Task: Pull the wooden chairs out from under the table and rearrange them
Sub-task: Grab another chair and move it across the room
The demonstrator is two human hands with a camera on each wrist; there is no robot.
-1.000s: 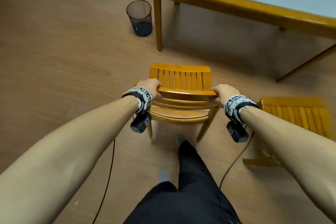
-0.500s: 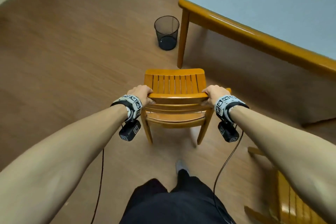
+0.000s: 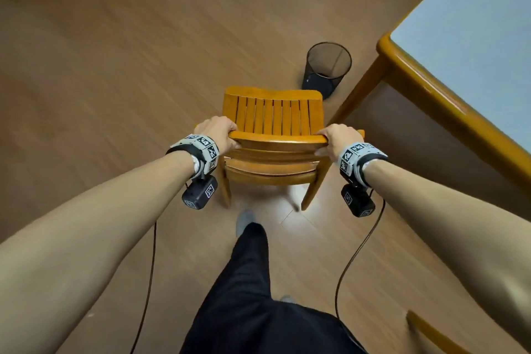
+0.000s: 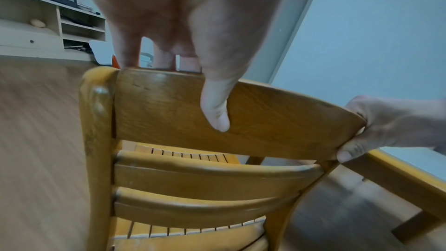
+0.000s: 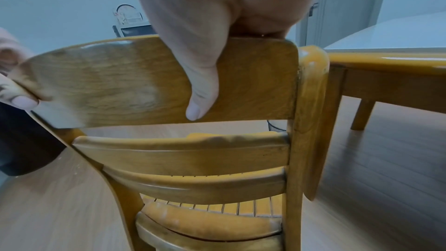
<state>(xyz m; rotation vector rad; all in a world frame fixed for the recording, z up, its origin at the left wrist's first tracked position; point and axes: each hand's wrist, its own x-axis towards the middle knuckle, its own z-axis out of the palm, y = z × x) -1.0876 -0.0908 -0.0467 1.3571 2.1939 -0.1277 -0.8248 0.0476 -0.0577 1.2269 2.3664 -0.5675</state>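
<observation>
Both hands — left hand [image 3: 219, 131], right hand [image 3: 336, 138] — grip the chair [image 3: 273, 115] by its top rail: rigid, solid wood, probably weighty, best held there at both ends.

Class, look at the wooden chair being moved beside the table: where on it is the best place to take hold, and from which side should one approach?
Grip the top rail of the wooden chair from behind, one hand near each end, as the left hand and right hand do. The rail is flat enough for fingers over the top with thumbs on the rear face, and a spread grip should steer it past the table and mesh bin.
</observation>
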